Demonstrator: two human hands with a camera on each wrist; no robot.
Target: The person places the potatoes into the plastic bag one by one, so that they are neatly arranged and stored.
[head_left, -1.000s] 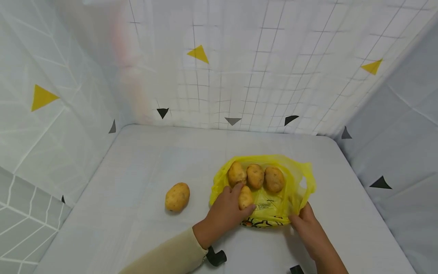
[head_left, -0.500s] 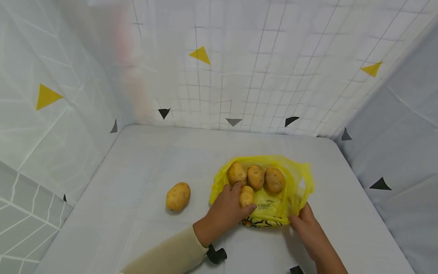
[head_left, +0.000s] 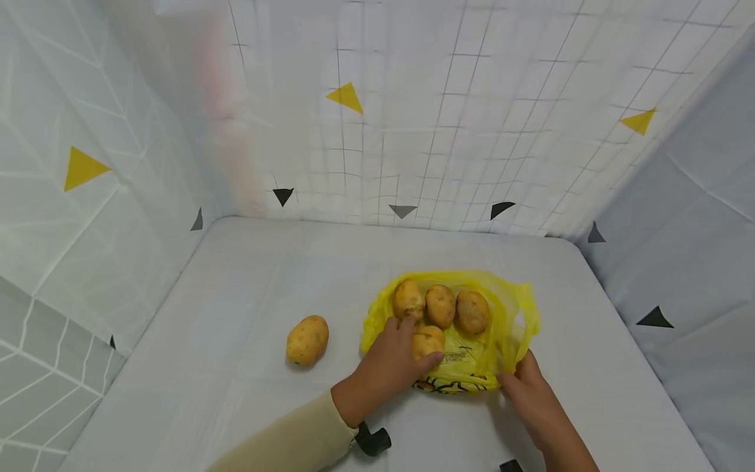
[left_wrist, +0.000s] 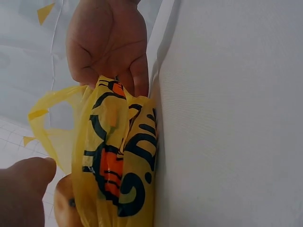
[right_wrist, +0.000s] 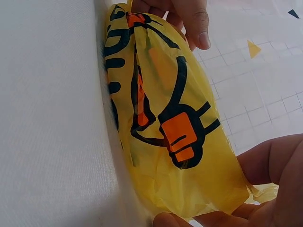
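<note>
A yellow plastic bag (head_left: pixel 507 328) lies on its side on the white table, its mouth toward the head camera. Inside, three potatoes sit in a row along the back: a left potato (head_left: pixel 408 299), a middle potato (head_left: pixel 440 307) and a right potato (head_left: pixel 473 311). My left hand (head_left: pixel 386 360) reaches into the bag, thumb and fingers around another potato (head_left: pixel 428 343) at the front; the hand hides part of it. My right hand (head_left: pixel 531 393) pinches the bag's right edge, also seen in the right wrist view, where the bag's printed side (right_wrist: pixel 175 123) faces the camera.
One loose potato (head_left: pixel 307 340) lies on the table (head_left: pixel 248 282) left of the bag. A black fitting (head_left: pixel 374 441) shows below my left wrist, and a black piece (head_left: pixel 510 465) by the right one. White sheets with triangle markers wall the table.
The front potato has turned and shifted slightly right within the left hand's grasp. Both hands stay nearly in place, the right one still holding the bag's edge.
</note>
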